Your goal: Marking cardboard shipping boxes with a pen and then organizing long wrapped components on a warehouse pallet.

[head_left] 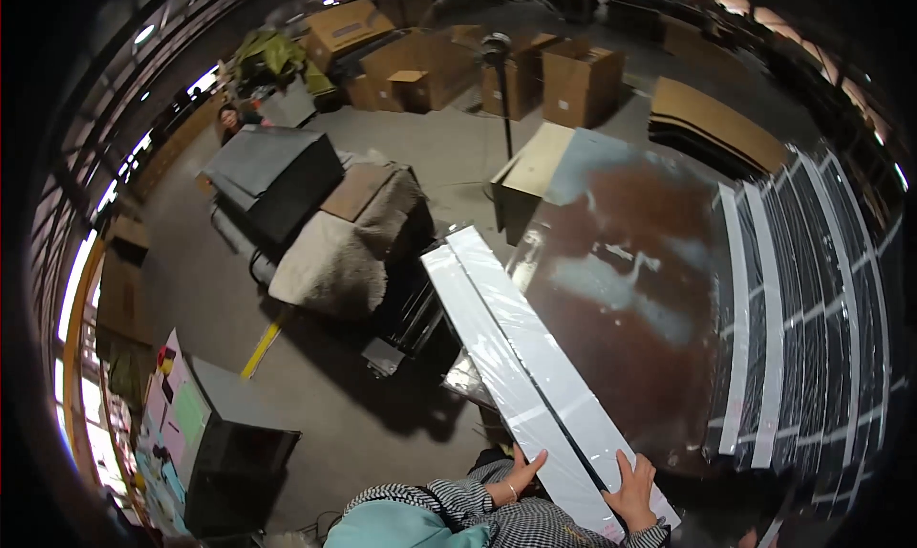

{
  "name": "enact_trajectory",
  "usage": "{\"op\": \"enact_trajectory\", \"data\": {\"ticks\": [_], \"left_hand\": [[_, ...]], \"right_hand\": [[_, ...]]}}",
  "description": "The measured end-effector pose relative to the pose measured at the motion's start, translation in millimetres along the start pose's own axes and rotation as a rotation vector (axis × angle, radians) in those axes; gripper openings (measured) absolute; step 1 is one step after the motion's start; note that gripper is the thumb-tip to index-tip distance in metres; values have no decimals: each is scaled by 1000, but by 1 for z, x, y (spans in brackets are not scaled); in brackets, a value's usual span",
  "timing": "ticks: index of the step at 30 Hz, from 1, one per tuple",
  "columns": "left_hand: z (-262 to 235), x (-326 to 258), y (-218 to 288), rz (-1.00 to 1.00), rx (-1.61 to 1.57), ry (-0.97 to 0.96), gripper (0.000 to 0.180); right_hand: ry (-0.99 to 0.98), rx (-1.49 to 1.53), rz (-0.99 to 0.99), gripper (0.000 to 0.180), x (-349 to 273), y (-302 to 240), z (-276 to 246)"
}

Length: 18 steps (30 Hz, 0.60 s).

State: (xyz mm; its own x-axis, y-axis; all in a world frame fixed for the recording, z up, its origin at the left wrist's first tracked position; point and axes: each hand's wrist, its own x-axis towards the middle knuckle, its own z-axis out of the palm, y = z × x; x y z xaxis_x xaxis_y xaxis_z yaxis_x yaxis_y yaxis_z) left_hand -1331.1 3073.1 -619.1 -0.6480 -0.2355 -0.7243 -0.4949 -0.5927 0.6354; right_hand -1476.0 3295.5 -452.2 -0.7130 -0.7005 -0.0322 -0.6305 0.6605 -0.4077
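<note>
Open cardboard boxes [581,82] stand far off, contents unseen. Two long white strips [521,357] lie on the counter [630,290], pointing up-left. Left hand [521,478] and right hand [635,491] press flat, fingers spread, on their near ends.

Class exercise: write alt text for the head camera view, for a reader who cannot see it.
Both hands, left hand and right hand, press flat on long white panels wrapped in clear film, lying along a brown worktable. Cardboard boxes stand beyond.

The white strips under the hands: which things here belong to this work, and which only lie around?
In the work: left hand, right hand, white strips, brown table.
Lying around: cardboard boxes, standing fan, dark strips, padded cart.
</note>
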Motion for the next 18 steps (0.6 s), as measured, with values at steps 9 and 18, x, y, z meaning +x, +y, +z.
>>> {"op": "enact_trajectory", "data": {"ticks": [9,18], "left_hand": [[-115,-10,164,12,-191,335,102],[-193,66,261,129,-436,208,70]], "right_hand": [[-31,-31,-282,79,185,-126,29],[88,75,-312,75,314,-156,79]]}}
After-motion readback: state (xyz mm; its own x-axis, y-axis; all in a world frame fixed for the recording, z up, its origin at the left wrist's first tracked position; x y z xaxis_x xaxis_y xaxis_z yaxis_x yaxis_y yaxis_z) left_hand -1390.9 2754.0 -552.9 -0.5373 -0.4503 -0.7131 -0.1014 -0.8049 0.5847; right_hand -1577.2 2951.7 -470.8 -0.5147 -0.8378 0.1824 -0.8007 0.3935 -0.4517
